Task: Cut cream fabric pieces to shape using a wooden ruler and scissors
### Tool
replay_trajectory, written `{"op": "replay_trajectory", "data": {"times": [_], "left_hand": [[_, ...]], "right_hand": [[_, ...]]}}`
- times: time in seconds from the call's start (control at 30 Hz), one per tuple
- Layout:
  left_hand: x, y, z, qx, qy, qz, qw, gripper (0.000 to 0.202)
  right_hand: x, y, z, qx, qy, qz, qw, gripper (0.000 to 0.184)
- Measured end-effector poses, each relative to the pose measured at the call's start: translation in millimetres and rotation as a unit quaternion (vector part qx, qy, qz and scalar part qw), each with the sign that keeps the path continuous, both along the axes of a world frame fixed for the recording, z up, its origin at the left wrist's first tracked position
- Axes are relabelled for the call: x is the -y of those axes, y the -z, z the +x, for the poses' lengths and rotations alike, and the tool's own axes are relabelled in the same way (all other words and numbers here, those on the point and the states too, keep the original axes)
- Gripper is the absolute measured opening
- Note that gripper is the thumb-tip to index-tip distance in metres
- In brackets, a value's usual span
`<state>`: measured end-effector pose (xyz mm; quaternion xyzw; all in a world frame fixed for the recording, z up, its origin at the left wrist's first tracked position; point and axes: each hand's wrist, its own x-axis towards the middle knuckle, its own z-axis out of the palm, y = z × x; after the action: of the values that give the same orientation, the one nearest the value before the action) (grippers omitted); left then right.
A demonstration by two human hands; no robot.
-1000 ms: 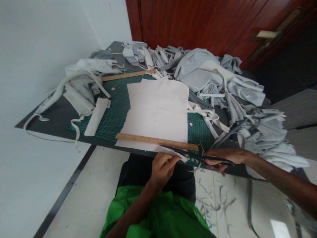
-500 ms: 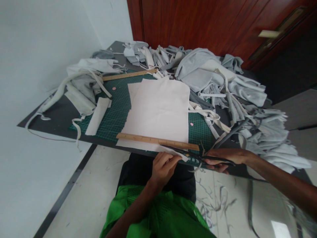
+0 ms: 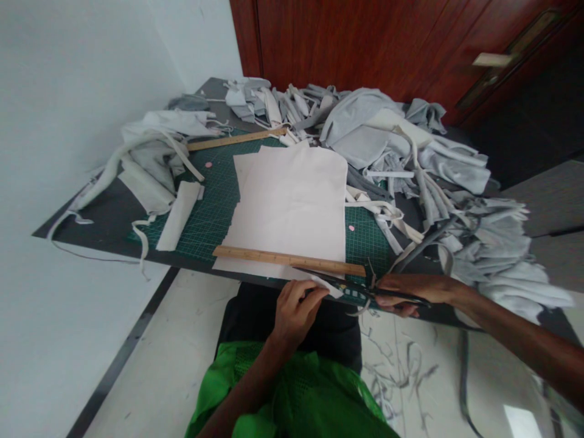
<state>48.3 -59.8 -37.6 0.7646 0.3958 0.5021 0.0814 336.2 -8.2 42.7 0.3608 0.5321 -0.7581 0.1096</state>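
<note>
A pale pink fabric sheet [image 3: 292, 201] lies flat on the green cutting mat [image 3: 205, 213], with a wooden ruler [image 3: 287, 260] across its near edge. My right hand [image 3: 410, 291] is closed on black scissors [image 3: 347, 283] whose blades point left along the fabric's near edge. My left hand [image 3: 296, 307] pinches the strip of fabric hanging off the table edge just below the ruler, beside the blade tips.
Heaps of grey and white fabric scraps [image 3: 433, 182] cover the table's right and back; more lie at the left [image 3: 150, 152]. A second wooden ruler [image 3: 235, 139] lies at the back of the mat. Cut strips litter the floor [image 3: 401, 365]. A dark wooden door [image 3: 365, 42] stands behind.
The scissors and both hands stay at the fabric's near edge; my left hand has shifted slightly lower on the strip. The view has barely moved.
</note>
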Motion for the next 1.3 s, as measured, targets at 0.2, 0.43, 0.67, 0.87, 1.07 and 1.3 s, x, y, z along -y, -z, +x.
{"op": "replay_trajectory", "data": {"times": [0.2,0.43,0.67,0.87,1.07,1.3], "left_hand": [[-4.3,-6.1,-15.9,-0.016,-0.092,-0.005,0.996,0.014],[-17.2,-11.1,-21.5,-0.034,-0.099,-0.008,0.994,0.010],[-16.2,-7.8,-26.1,-0.025,-0.046,-0.006,0.999,0.018],[-17.2,-5.1,-26.1,0.001,-0.029,-0.008,1.000,0.018],[-15.7,0.6,-25.5,0.008,-0.050,-0.006,0.999,0.017],[-14.4,1.2,-25.1,0.004,-0.063,0.004,0.998,0.016]], "right_hand": [[0.7,-1.0,3.6,0.010,-0.002,-0.008,1.000,0.066],[-1.5,1.1,4.8,-0.006,-0.001,-0.026,1.000,0.063],[-7.4,6.4,6.6,0.003,-0.015,-0.077,0.997,0.063],[-8.2,-0.3,2.5,0.017,-0.028,-0.057,0.998,0.066],[-12.1,-7.1,5.6,0.037,-0.014,0.037,0.999,0.057],[-34.7,-16.6,8.2,0.061,-0.042,0.035,0.997,0.057]]}}
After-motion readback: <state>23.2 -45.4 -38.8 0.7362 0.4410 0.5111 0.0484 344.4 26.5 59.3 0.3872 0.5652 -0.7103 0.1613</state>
